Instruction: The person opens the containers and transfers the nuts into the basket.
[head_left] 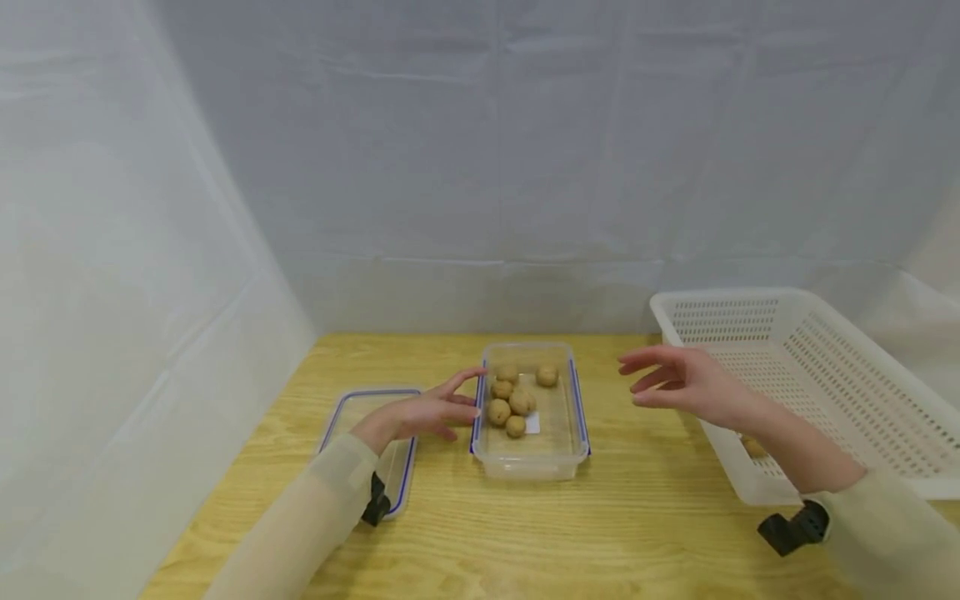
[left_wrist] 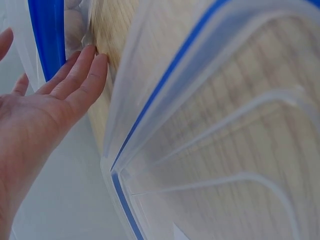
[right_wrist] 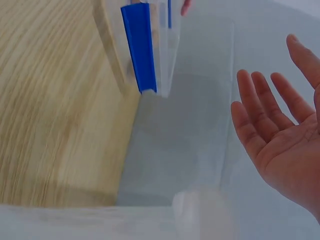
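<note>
A clear plastic food container (head_left: 555,458) with blue side clips stands mid-table. Several round, tan-brown lumps (head_left: 522,401), potato-like in look, lie inside it, mostly along its left side. My left hand (head_left: 420,414) is at the container's left wall, its extended fingertips right at the blue clip (left_wrist: 48,37) and holding nothing. Under my left forearm lies the clear lid (head_left: 405,475) with a blue seal. My right hand (head_left: 686,383) hovers in the air between the container and a white basket (head_left: 738,475), fingers loosely bent and apart, with nothing in them.
The perforated white basket takes up the table's right side, and a tan lump (head_left: 752,447) shows in it, partly hidden by my right forearm. White sheeting (head_left: 487,167) hangs behind and to the left of the wooden table (head_left: 510,533).
</note>
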